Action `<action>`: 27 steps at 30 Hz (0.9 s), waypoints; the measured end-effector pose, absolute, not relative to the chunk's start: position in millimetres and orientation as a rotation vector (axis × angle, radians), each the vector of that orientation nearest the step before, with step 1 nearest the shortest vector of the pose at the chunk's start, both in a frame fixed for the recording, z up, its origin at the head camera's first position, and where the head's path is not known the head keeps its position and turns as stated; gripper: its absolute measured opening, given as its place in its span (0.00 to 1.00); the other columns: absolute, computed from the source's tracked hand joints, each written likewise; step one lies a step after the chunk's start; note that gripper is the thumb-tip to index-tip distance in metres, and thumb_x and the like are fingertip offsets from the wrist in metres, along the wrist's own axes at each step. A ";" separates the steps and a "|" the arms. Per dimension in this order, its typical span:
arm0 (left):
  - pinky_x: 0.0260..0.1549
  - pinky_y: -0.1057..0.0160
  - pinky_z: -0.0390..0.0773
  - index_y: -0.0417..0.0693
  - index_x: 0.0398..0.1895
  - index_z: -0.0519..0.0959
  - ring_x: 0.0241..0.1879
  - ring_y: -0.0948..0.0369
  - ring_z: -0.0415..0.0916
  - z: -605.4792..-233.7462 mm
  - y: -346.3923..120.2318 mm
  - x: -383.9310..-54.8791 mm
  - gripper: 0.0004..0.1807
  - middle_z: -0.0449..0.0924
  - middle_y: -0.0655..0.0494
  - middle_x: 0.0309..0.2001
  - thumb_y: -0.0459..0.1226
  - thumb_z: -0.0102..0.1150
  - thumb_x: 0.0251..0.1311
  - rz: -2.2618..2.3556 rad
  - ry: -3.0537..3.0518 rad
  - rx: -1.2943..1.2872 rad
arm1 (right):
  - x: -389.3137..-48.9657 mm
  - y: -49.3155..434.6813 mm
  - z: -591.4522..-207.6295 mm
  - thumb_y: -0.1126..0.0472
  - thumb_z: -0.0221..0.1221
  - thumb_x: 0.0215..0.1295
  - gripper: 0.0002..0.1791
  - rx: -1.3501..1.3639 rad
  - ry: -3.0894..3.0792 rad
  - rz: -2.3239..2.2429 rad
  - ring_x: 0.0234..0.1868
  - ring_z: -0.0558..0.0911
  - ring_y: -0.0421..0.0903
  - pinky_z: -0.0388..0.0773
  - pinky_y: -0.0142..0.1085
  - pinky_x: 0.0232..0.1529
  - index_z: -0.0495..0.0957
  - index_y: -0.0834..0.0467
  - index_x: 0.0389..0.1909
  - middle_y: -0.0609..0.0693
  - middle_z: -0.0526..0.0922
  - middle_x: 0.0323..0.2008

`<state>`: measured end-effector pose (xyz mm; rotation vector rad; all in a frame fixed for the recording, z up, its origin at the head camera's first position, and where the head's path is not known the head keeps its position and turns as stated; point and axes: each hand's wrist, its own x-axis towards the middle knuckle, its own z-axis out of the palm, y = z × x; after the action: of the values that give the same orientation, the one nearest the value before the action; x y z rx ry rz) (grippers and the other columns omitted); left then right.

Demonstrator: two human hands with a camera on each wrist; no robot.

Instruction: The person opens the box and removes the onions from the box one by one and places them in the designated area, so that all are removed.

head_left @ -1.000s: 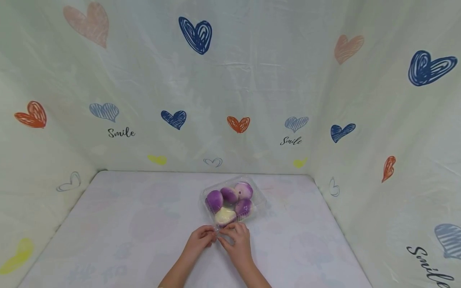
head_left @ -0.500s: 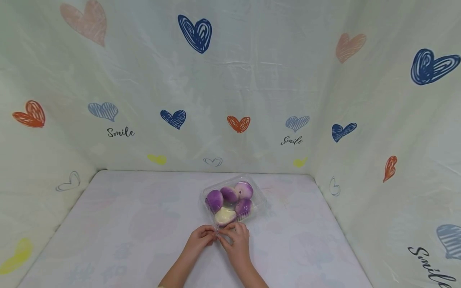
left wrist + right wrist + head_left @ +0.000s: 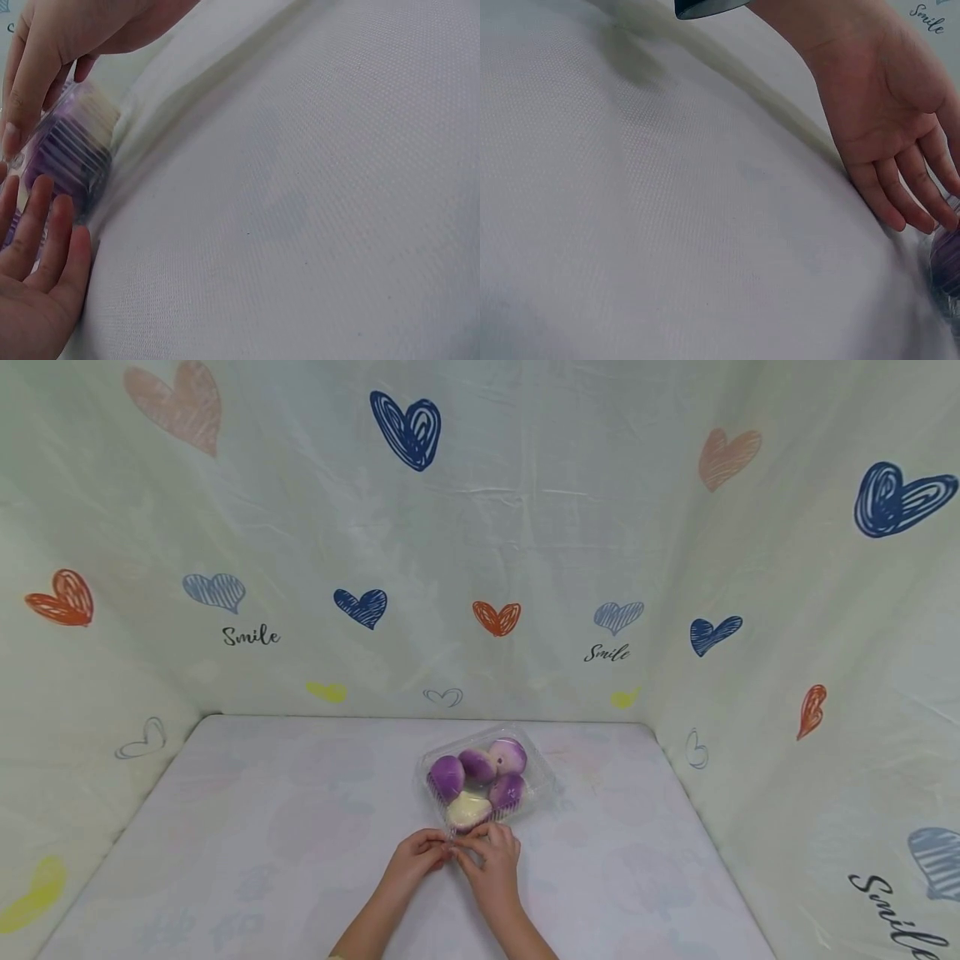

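A clear plastic clamshell box [image 3: 536, 781] stands on the table, holding several rounded purple-and-cream pieces [image 3: 469, 810]. At the box's near corner my left hand [image 3: 418, 853] pinches the plastic edge between thumb and fingertips. From the other side my right hand [image 3: 492, 864] grips the same corner, its thumb close to the left fingertips. In the left wrist view, one hand [image 3: 37, 277] spreads its fingers beside the ribbed box wall [image 3: 82, 154], while the other reaches down from the top. The pinched rim is largely hidden by the fingers.
A white cloth with faint prints covers the table [image 3: 300, 810]. Pale curtains [image 3: 525, 527] with printed hearts rise at the back and both sides. A dark rounded edge [image 3: 709, 6] shows at the top of the right wrist view.
The right forearm has shifted very slightly to the left. Both hands keep to the same box corner, and the box stays in place.
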<state>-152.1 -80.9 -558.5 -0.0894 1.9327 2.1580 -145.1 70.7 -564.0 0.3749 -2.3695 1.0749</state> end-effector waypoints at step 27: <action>0.33 0.68 0.76 0.25 0.39 0.77 0.31 0.65 0.77 -558.6 -75.5 -155.9 0.10 0.80 0.57 0.28 0.28 0.59 0.59 2.155 1.989 -0.119 | -157.4 72.5 -580.8 0.63 0.71 0.48 0.04 0.535 -2.132 1.110 0.35 0.71 0.39 0.65 0.31 0.41 0.85 0.54 0.26 0.41 0.73 0.30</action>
<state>-155.9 -75.5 -558.6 -0.1189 1.9887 2.1549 -157.4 72.5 -580.8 0.5349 -2.1318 1.1105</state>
